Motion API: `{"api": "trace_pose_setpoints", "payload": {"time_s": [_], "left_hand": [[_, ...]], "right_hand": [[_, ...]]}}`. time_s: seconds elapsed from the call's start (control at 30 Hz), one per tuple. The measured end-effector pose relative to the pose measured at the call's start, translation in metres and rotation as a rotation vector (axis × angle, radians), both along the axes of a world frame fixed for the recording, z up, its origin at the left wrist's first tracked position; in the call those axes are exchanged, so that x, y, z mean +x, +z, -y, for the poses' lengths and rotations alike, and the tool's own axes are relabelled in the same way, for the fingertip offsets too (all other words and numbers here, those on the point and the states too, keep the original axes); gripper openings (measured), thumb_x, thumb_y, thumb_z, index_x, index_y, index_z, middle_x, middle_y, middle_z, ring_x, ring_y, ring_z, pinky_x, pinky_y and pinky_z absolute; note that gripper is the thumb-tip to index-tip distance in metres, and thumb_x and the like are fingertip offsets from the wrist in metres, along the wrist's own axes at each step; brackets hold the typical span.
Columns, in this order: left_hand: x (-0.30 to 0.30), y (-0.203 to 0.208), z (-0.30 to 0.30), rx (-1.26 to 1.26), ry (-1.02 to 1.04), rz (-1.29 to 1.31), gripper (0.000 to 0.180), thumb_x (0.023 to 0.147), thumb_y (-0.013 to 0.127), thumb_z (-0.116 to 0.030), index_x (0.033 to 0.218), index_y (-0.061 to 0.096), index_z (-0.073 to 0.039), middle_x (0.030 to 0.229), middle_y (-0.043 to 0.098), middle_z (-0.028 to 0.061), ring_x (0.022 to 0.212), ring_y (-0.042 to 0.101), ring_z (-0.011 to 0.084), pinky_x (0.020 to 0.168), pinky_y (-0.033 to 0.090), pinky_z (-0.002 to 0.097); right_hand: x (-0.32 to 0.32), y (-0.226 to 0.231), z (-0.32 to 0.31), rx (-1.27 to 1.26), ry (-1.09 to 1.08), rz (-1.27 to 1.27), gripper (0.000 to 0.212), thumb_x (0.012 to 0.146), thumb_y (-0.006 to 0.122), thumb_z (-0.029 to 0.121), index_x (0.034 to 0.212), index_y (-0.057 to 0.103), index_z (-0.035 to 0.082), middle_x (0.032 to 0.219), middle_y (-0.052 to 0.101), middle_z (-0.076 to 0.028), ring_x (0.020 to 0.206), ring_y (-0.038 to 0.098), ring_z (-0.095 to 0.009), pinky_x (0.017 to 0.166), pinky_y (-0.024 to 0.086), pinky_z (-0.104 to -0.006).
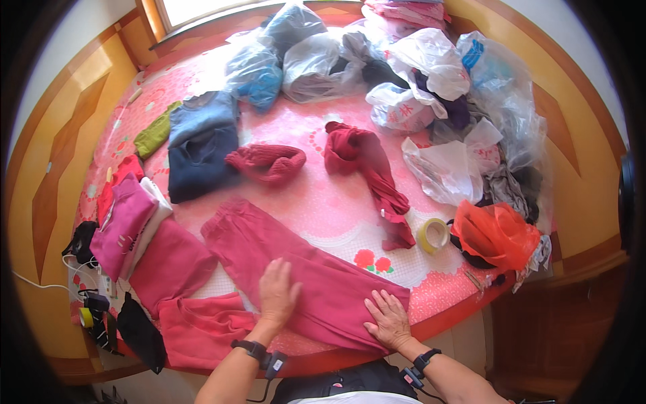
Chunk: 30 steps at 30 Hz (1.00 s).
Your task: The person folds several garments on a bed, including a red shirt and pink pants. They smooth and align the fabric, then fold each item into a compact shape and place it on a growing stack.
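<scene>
Dark pink trousers [330, 276] lie folded lengthwise across the near part of the bed, the waistband at far left and the cuffs at near right. My left hand [278, 291] rests on their middle, open and slightly blurred. Over the cuff end my right hand [390, 320] presses flat with its fingers apart. Left of the trousers lie a folded dark pink garment [173, 259] and a crumpled coral-red garment [205, 326]. Beyond them are a maroon knitted piece [269, 165] and a twisted maroon garment [367, 168].
Folded blue and navy tops [202, 161] lie at far left, above a magenta garment pile [124, 215]. Plastic bags [316, 67] line the far and right edges. A tape roll [433, 236] and a red bag [494, 236] sit at right; a cable [40, 283] runs at left.
</scene>
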State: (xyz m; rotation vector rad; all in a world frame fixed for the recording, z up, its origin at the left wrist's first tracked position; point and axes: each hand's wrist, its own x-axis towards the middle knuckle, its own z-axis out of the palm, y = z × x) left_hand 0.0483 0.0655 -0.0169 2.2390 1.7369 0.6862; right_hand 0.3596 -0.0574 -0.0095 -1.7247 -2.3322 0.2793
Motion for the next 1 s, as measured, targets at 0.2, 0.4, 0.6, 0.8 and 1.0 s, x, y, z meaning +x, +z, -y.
{"api": "trace_pose_setpoints", "payload": {"time_s": [0.2,0.4,0.6,0.8,1.0], "left_hand": [[-0.008,0.006,-0.018,-0.149,0.259,0.050,0.032,0.084,0.079,-0.022,0.110,0.066,-0.009,0.103,0.063,0.0093,0.102,0.060,0.0317,0.089,0.046,0.0451],[-0.007,0.003,-0.027,-0.132,0.242,0.062,0.028,0.084,0.078,-0.023,0.106,0.067,-0.009,0.104,0.064,0.0103,0.103,0.061,0.0330,0.089,0.047,0.0459],[0.003,0.001,-0.042,-0.300,0.299,0.240,0.034,0.083,0.079,-0.023,0.111,0.068,-0.008,0.108,0.065,0.0109,0.105,0.062,0.0333,0.093,0.047,0.0468],[0.007,0.010,-0.043,0.029,0.100,0.177,0.025,0.086,0.078,-0.015,0.105,0.067,-0.003,0.094,0.071,0.0131,0.087,0.068,0.0321,0.081,0.054,0.0429],[0.000,0.018,-0.038,-0.171,0.253,0.497,0.018,0.093,0.073,-0.013,0.103,0.065,0.000,0.090,0.073,0.0161,0.081,0.072,0.0271,0.074,0.055,0.0377]], "right_hand": [[-0.001,-0.002,0.000,0.019,-0.010,-0.009,0.063,0.085,0.072,0.043,0.140,0.061,0.014,0.155,0.049,-0.012,0.145,0.043,-0.032,0.119,0.034,-0.0487],[-0.001,-0.002,0.001,0.043,-0.021,-0.052,0.062,0.083,0.072,0.040,0.138,0.063,0.012,0.152,0.052,-0.014,0.143,0.045,-0.033,0.119,0.034,-0.0487],[-0.001,-0.004,0.001,0.052,-0.024,-0.053,0.062,0.083,0.072,0.040,0.138,0.063,0.012,0.152,0.052,-0.014,0.143,0.045,-0.033,0.118,0.035,-0.0485],[0.000,-0.005,0.001,0.058,-0.025,-0.059,0.062,0.083,0.072,0.040,0.138,0.064,0.013,0.152,0.053,-0.013,0.143,0.045,-0.032,0.118,0.035,-0.0485],[0.000,-0.004,0.001,0.056,-0.028,-0.051,0.061,0.085,0.071,0.042,0.138,0.064,0.013,0.152,0.052,-0.012,0.143,0.045,-0.032,0.118,0.036,-0.0484]]}}
